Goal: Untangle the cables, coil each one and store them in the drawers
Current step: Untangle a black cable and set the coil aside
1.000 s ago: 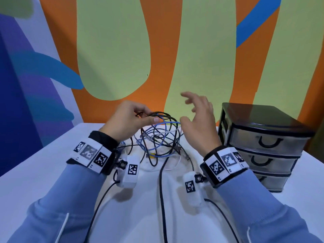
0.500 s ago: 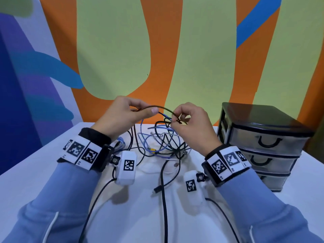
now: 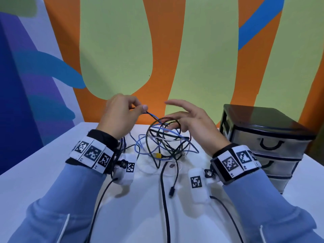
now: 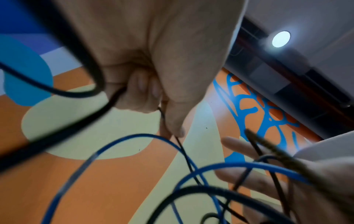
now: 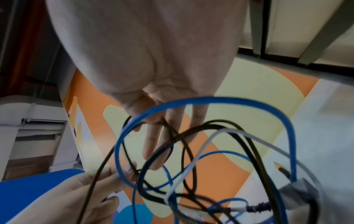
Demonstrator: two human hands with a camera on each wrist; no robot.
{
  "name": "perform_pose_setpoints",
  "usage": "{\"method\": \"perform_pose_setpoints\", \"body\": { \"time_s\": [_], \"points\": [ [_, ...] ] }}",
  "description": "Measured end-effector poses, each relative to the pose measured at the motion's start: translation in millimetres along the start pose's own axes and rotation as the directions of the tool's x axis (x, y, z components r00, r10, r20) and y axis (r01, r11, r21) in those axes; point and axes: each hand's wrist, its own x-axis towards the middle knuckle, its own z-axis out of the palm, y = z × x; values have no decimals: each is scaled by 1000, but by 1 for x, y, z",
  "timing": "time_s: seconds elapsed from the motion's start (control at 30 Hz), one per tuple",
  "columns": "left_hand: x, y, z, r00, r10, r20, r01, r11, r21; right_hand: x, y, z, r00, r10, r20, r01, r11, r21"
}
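A tangle of black, blue and white cables [image 3: 164, 142] lies mid-table, partly lifted between my hands. My left hand [image 3: 142, 108] pinches a thin black cable [image 3: 150, 115] between thumb and forefinger; the left wrist view shows that pinch [image 4: 170, 130] with a blue cable [image 4: 118, 144] looping below. My right hand [image 3: 168, 113] has its fingers straight and spread, poked through the raised black and blue loops, gripping nothing. In the right wrist view its fingers [image 5: 153, 145] pass through a blue loop [image 5: 210, 100] and black strands.
A black drawer unit [image 3: 266, 142] with three shut clear drawers stands at the right on the white table [image 3: 52, 163]. A thick black cable [image 3: 164, 190] and a loose plug [image 3: 171, 191] trail toward me. A painted wall rises behind the table.
Half a second ago my right hand pinched the black cable beside the left; it has let go and spread its fingers through the loops. The left hand keeps its pinch.
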Motion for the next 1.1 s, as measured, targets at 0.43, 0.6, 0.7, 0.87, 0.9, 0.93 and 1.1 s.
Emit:
{"method": "perform_pose_setpoints", "body": {
  "time_s": [0.43,0.6,0.7,0.87,0.9,0.93,1.1],
  "points": [
    [-3,21,-3,981,78,-175,-168,792,-586,6,28,12,976,-198,-90,91,746,-660],
    [7,7,-26,774,-218,-595,-209,799,-564,7,35,-5,977,-63,-206,-102,705,-701],
    [13,-6,-33,656,-335,-676,-201,786,-585,8,31,-7,942,-131,-310,-132,704,-698],
    [12,-10,-34,864,-346,-367,133,858,-496,8,30,-6,905,-173,-389,-78,831,-551],
    [10,-9,-33,913,-304,-272,178,897,-405,9,30,-8,895,-188,-405,-71,835,-545],
    [7,-6,-34,950,-252,-185,187,932,-310,9,29,-10,886,-211,-412,-67,822,-566],
    [-10,27,-25,954,284,93,-261,944,-204,9,25,-10,910,-306,-280,61,768,-638]
  ]
}}
